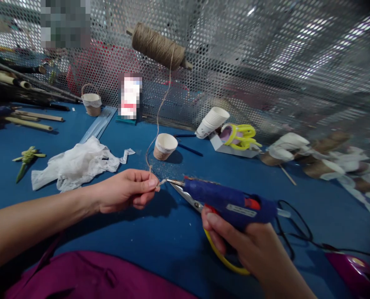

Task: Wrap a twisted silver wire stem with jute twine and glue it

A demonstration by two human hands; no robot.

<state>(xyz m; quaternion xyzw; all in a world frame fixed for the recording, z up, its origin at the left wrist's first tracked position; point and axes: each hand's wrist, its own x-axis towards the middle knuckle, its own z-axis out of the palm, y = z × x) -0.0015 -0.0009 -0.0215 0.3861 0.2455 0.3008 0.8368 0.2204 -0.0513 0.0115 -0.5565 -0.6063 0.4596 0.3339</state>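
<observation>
Between the thumb and fingers of my left hand (133, 189) a length of twine (159, 118) is pinched, its short end pointing right. That twine runs up to a brown spool (156, 45) on the mesh. My right hand (235, 232) is wrapped round the handle of a blue hot glue gun (228, 199). The gun's metal nozzle is at the twine's end. Scissors with yellow handles (218, 253) lie on the table beneath the gun, partly hidden by it and my hand. Just beyond my left hand stands a small paper cup (165, 146) with a brown-wrapped lower part.
White lace (82, 162) lies left, near a small handled basket (92, 104). Stacked paper cups (212, 121) lean by a white box (231, 147) at the back. Finished-looking cups and ribbon (278, 153) are at right. The perforated metal screen (266, 62) bounds the blue table. A black cord (297, 232) trails right.
</observation>
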